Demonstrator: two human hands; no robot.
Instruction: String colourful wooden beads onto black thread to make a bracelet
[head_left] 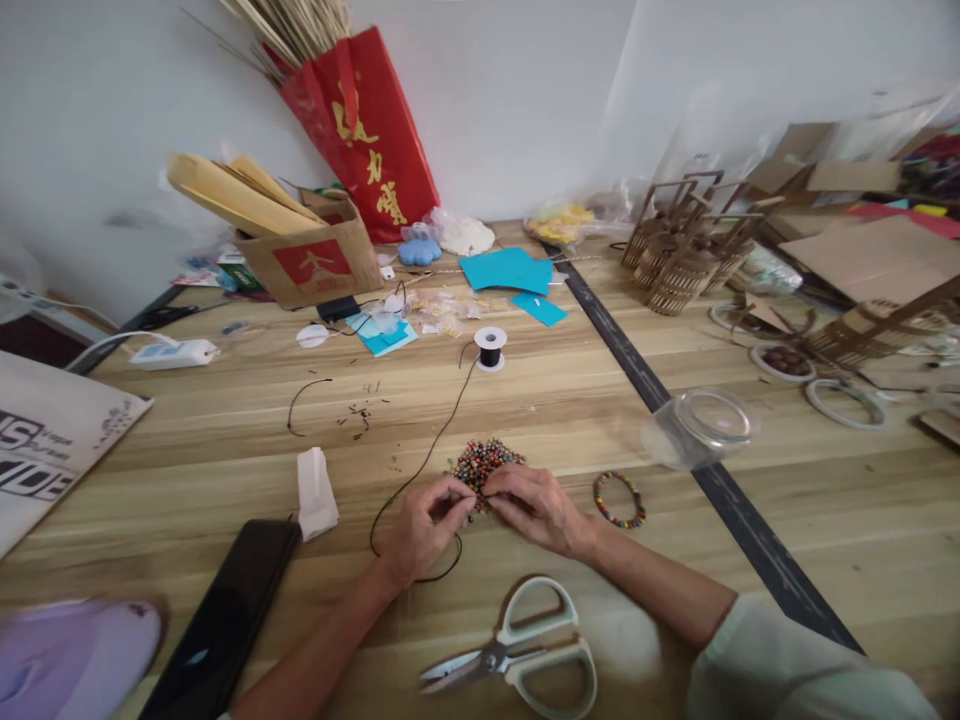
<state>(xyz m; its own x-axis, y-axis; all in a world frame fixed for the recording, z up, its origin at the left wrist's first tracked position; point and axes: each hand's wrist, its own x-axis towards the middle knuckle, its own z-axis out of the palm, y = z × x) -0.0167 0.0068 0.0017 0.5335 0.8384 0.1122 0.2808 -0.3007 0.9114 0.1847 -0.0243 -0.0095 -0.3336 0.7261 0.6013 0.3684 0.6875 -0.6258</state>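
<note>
Scissors (517,655) lie on the table nearest the person, on the near side of the bead pile (484,462), with a black phone (225,615) off to the pile's near left. The left hand (424,525) has its fingers pinched closed on the black cord (427,455). The right hand (532,508) is pinched on something too small to tell, and both hands meet at the pile's near edge. A bead bracelet (619,500) lies just right of the pile, a folded tissue (315,492) to its left, the cord's spool (490,348) beyond it, and a red bag (360,130) far behind.
</note>
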